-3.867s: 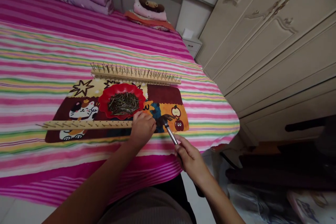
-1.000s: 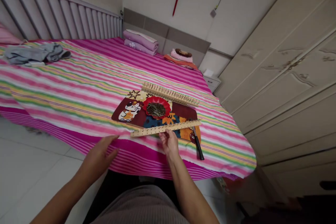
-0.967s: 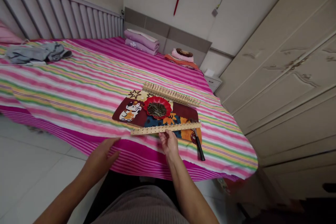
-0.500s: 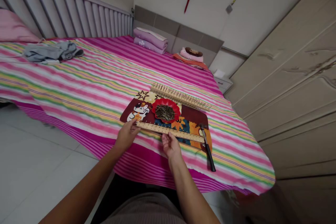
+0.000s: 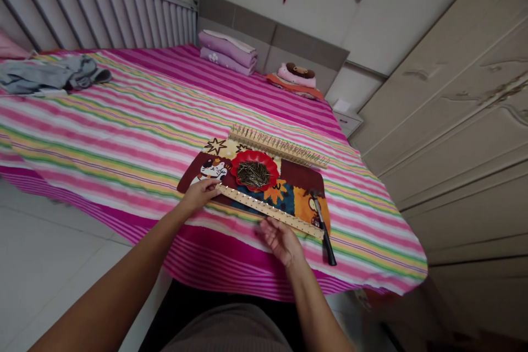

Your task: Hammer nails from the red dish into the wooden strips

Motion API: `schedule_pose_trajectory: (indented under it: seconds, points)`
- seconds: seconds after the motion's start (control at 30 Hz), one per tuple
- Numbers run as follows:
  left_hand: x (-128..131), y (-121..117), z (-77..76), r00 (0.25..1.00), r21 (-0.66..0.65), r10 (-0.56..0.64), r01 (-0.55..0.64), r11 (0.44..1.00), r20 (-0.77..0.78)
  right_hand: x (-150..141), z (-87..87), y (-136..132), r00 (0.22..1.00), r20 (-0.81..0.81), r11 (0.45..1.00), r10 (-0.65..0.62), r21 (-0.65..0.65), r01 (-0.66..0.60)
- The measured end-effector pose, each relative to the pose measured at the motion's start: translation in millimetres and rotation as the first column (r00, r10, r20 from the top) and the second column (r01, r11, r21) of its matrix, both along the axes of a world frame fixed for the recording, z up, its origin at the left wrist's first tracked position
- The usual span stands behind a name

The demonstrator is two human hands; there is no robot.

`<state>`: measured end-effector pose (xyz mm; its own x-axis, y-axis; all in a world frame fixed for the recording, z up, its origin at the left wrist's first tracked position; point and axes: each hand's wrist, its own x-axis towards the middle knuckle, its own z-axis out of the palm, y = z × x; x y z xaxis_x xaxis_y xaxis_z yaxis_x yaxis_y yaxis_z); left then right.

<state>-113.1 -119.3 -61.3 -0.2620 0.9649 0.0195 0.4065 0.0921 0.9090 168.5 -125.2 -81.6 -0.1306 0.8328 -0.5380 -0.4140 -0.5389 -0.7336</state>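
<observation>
My left hand (image 5: 201,193) pinches the left end of a long pale wooden strip (image 5: 272,211) dotted with dark spots in rows; whether they are holes or nail heads I cannot tell. Just below the strip's middle, my right hand (image 5: 281,239) is palm up with loosely curled fingers apart, holding nothing visible. Beyond the strip sits a red scalloped bowl (image 5: 235,171) full of nails (image 5: 252,175). A hammer (image 5: 327,245) with a black handle lies by the strip's right end. Behind the bowl, another wooden strip (image 5: 280,148) bristles with upright nails.
A patterned mat (image 5: 303,177) lies under these things on a striped bed (image 5: 144,137). Grey clothing (image 5: 53,74) is at the left, folded bedding (image 5: 229,52) by the headboard (image 5: 264,27). A wardrobe (image 5: 445,121) stands along the right.
The strip has tilted, its right end coming nearer to me. My right hand has moved right and down, away from the strip's edge, while my left keeps its hold.
</observation>
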Motion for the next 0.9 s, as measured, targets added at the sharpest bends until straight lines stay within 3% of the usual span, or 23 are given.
schedule_pose_trajectory:
  seconds: [0.13,0.27,0.37,0.43,0.53,0.63,0.9]
  points:
    - [-3,-2,-8.5,0.991,0.021,-0.042,0.045,0.999,-0.126,40,-1.9,-12,0.960,0.230,0.977,-0.158,0.178,0.118]
    - [-8,-3,-21.9,0.969,0.072,-0.015,0.034,0.997,-0.245,80,2.3,-11,0.827,0.440,0.898,-0.349,0.410,0.161]
    - [-10,-3,-24.1,0.954,0.086,-0.004,0.032,0.996,-0.299,100,0.9,-5,0.582,0.674,0.791,-0.455,0.606,-0.083]
    - [-10,-3,-21.7,0.947,0.066,-0.018,0.042,0.997,-0.321,107,-3.7,-2,0.406,0.754,0.715,-0.517,0.641,-0.280]
    - [-9,-4,-17.5,0.940,0.049,-0.017,0.036,0.998,-0.340,114,-11.9,1,0.284,0.769,0.691,-0.573,0.639,-0.338]
    - [-8,-5,-16.1,0.937,0.050,-0.007,0.026,0.998,-0.349,121,-16.5,2,0.235,0.776,0.718,-0.586,0.631,-0.294]
    - [-5,-10,-19.7,0.943,0.071,0.051,-0.029,0.997,-0.330,126,-13.0,29,0.227,0.788,0.716,-0.572,0.615,-0.330]
